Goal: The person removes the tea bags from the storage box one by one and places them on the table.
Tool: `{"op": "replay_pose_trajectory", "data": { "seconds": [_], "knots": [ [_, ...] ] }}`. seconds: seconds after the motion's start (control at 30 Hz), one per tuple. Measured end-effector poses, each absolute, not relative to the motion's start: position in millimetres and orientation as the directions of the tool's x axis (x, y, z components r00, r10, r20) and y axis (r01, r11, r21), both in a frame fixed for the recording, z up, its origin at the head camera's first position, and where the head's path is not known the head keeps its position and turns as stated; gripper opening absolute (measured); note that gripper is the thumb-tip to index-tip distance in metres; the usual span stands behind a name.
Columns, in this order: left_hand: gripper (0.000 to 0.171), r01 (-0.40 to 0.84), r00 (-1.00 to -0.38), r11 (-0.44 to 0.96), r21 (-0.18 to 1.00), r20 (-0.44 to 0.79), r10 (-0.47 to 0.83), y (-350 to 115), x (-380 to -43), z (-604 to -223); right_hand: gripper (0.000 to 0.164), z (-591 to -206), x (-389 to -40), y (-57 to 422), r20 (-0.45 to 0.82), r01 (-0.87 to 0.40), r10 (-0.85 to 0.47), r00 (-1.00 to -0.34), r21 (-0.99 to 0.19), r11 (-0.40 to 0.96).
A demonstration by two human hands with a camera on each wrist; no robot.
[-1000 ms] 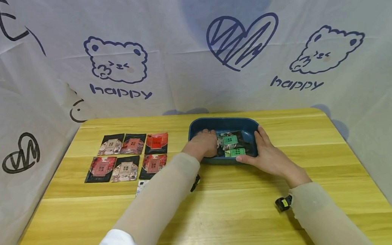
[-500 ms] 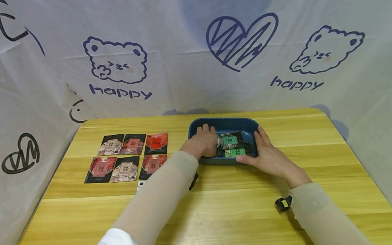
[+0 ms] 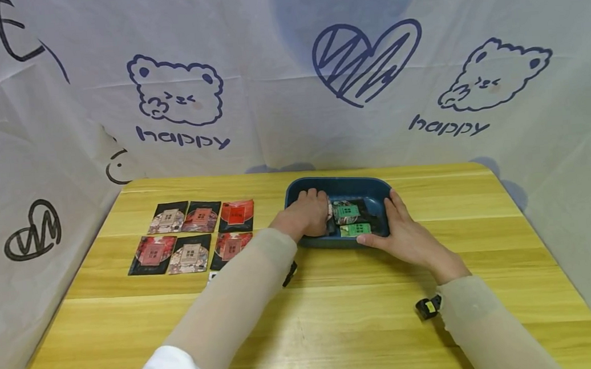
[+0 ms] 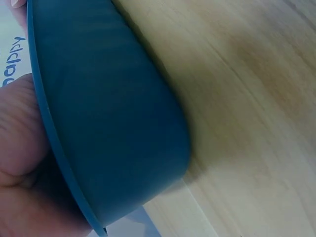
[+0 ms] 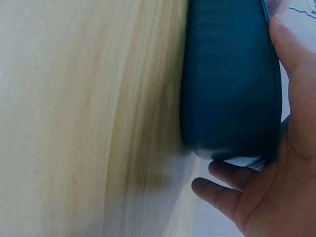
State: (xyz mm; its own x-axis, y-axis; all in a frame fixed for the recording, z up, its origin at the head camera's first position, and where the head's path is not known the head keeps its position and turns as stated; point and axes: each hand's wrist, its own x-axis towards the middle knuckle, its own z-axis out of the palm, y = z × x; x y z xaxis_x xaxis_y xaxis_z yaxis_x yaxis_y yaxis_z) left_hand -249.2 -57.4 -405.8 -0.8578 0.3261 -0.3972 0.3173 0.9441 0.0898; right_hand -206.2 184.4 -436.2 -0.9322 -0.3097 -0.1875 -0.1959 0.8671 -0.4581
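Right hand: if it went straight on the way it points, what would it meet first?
The right hand would likely meet the blue tray first, at its near right corner; depth is unclear.

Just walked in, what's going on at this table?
Someone has both hands on a blue tray job: the left hand reaches into the blue tray, and the right hand holds its near right corner. At least two green-labelled packets lie inside. Left of the tray, six packets lie on the table in two rows of three. Whether the left hand has hold of anything is hidden.
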Motion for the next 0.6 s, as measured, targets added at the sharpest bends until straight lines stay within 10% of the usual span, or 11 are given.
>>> {"op": "replay_pose_trajectory", "data": {
  "seconds": [0.6],
  "knots": [
    [0.090, 0.321, -0.869, 0.939, 0.124, -0.356, 0.344, -60.2, -245.1, -402.0, 0.130, -437.6, -206.9, 184.9, -0.183, -0.203, -0.312, -0.932, -0.451, 0.869]
  ]
}}
